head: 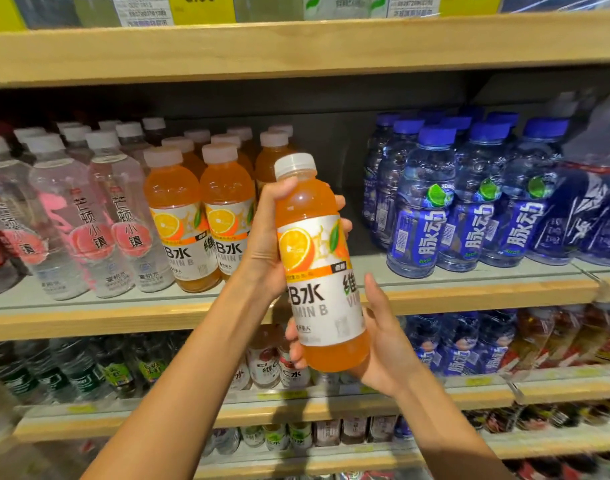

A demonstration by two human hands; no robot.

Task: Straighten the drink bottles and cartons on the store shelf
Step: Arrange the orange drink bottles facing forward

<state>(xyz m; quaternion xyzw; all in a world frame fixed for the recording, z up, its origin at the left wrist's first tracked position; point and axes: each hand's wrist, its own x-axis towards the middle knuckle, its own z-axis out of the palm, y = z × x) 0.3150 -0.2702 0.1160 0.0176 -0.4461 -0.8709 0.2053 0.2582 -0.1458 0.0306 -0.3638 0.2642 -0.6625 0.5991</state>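
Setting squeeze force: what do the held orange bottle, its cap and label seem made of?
The bottle looks like clear glossy plastic: orange drink shows through. Its cap seems whitish, slightly see-through plastic. The label looks like smooth printed film, possibly coated paper.

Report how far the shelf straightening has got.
Done: the blue bottles and the shelved orange bottles stand upright, labels forward. In hand: one orange bottle, off the shelf, left hand gripping its upper part, right hand cupping its base. Left: setting it into the gap beside the shelved orange bottles.
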